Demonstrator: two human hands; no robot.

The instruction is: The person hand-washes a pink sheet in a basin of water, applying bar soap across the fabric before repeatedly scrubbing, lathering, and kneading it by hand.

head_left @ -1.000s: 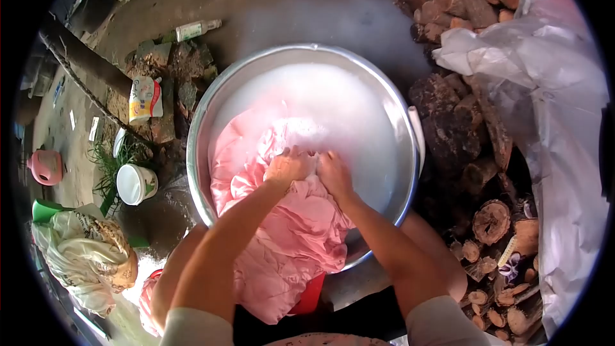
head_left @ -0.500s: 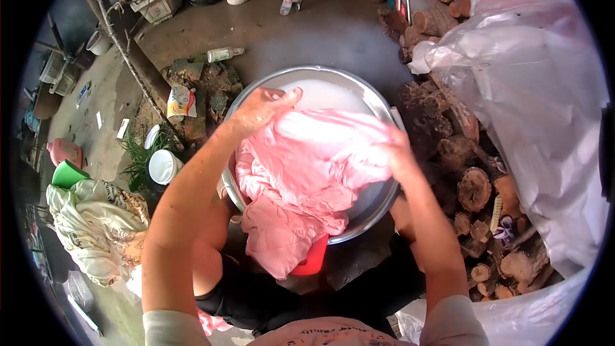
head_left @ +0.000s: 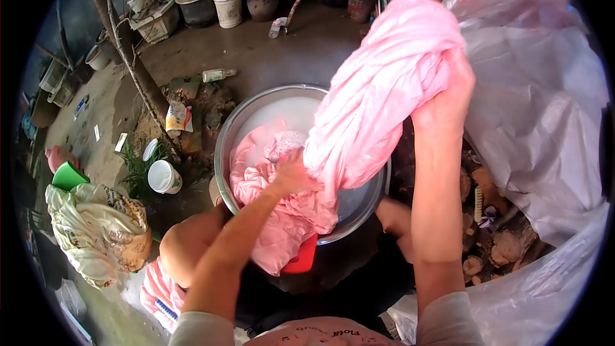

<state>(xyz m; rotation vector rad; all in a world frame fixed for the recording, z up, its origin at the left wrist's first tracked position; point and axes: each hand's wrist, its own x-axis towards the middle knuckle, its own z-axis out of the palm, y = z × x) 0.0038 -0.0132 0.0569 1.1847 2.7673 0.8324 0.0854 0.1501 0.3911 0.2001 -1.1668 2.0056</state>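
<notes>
A large metal basin point(head_left: 225, 147) holds cloudy, sudsy water and part of a pink cloth point(head_left: 384, 83). High above the basin's right side, my right hand point(head_left: 445, 99) grips a bunched length of this cloth, its fingers partly hidden by the folds. My left hand point(head_left: 296, 176) is low over the basin, against the lower part of the cloth; motion smears its fingers. Pink fabric also hangs over the near rim, in front of a red object point(head_left: 301, 257).
Firewood point(head_left: 506, 247) and plastic sheeting point(head_left: 538, 102) lie to the right. At the left are a white bucket point(head_left: 164, 177), a filled bag point(head_left: 96, 234) and a green scoop point(head_left: 69, 177). Pots point(head_left: 262, 0) line the back. Another pink cloth point(head_left: 160, 288) lies at lower left.
My right hand has risen up and to the right, lifting a bunch of the pink cloth out of the basin. My left hand has moved down from the far rim onto the lower cloth.
</notes>
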